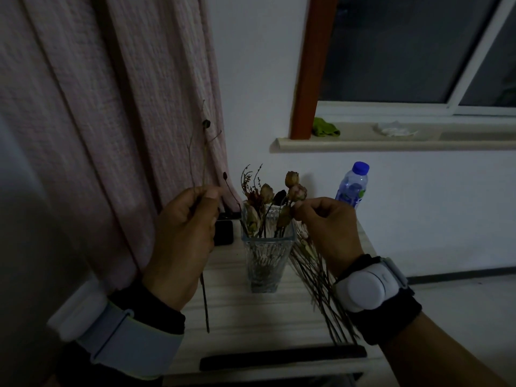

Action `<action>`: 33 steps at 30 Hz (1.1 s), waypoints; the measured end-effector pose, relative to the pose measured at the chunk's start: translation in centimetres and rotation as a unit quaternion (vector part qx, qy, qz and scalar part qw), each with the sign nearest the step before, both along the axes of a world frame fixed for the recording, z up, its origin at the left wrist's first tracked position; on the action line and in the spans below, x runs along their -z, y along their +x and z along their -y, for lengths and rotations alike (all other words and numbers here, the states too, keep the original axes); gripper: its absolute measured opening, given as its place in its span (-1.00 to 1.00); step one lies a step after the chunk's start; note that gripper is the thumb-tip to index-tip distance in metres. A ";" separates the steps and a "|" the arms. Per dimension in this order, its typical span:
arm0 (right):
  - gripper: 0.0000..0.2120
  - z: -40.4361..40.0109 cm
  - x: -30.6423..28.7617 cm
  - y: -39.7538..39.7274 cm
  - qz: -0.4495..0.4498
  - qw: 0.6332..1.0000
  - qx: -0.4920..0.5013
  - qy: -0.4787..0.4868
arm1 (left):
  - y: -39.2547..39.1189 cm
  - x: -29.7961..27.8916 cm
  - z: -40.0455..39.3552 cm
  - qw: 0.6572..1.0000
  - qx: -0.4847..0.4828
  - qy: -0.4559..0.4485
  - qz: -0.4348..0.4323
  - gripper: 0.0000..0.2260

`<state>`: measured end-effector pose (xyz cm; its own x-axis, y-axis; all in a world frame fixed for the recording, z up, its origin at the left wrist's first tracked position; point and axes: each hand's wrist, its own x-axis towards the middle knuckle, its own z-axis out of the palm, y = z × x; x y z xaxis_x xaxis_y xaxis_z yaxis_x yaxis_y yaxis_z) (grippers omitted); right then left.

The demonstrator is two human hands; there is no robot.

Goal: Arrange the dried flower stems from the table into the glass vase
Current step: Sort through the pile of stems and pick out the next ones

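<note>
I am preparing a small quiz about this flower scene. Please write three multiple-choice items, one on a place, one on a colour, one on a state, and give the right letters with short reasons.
1. Where do the loose dried stems that are not in the vase lie?
A. on the table, right of the glass vase
B. on the window sill
C. on the floor

2. What colour is the cap of the water bottle?
A. red
B. blue
C. white

3. What is the left hand doing?
A. lying flat on the table
B. gripping a thin dried stem upright
C. holding the bottle

Key: 1 A, the pile lies on the table beside the glass vase, under the right hand. 2 B, the cap is blue. 3 B, its fingers curl round the thin dried stem, which stands left of the vase.
</note>
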<state>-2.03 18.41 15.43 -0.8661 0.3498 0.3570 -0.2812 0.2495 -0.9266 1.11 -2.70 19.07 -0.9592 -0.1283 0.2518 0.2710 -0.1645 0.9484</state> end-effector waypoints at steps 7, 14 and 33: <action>-0.85 0.2 0.3 -0.8 0.021 1.000 -0.001 -0.001 | -0.1 0.2 0.0 1.000 0.005 0.001 0.004 -0.83; -0.78 0.4 1.2 -1.4 0.037 0.999 0.017 0.029 | 0.0 0.3 0.2 1.000 0.006 -0.009 0.000 -0.77; -0.90 -0.6 -0.2 1.8 0.026 0.997 -0.014 0.067 | 0.2 0.5 0.4 1.000 0.001 -0.001 -0.003 -0.80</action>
